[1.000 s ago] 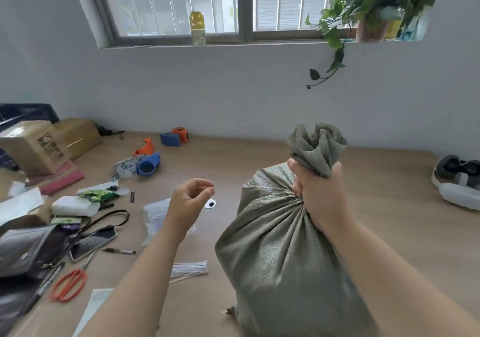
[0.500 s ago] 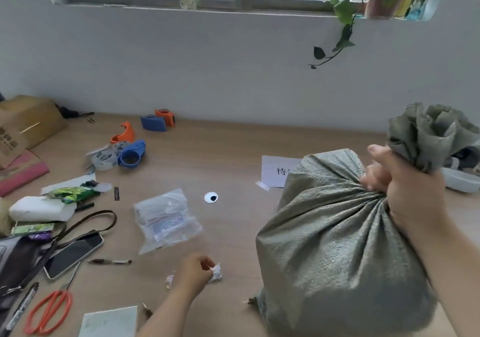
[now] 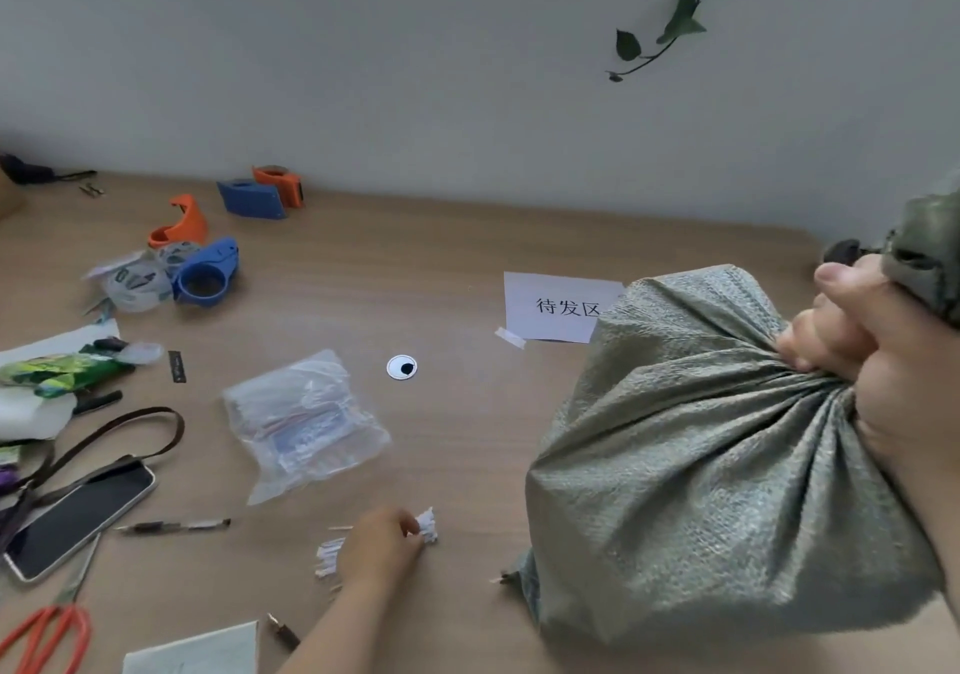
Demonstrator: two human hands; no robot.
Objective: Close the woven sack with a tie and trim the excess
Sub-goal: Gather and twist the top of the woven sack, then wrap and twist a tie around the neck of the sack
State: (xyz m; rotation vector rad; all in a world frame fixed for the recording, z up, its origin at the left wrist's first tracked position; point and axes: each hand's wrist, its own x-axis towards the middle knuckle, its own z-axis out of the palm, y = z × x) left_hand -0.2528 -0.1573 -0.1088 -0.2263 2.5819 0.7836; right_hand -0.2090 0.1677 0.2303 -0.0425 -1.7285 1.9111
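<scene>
A full grey-green woven sack stands on the wooden table at the right. My right hand is clenched around its gathered neck, with the bunched top sticking out above my fist at the frame's right edge. A bundle of white ties lies on the table left of the sack. My left hand rests on that bundle, fingers pinched on the ends of the ties. Orange-handled scissors lie at the bottom left corner.
A clear plastic bag lies mid-table. A phone, a brown strap and a pen lie at the left. Blue and orange tape dispensers sit further back. A paper label is taped behind the sack.
My left hand came down from mid-air onto the white ties. The view swung left and down, so the sack and my right hand now sit at the right edge.
</scene>
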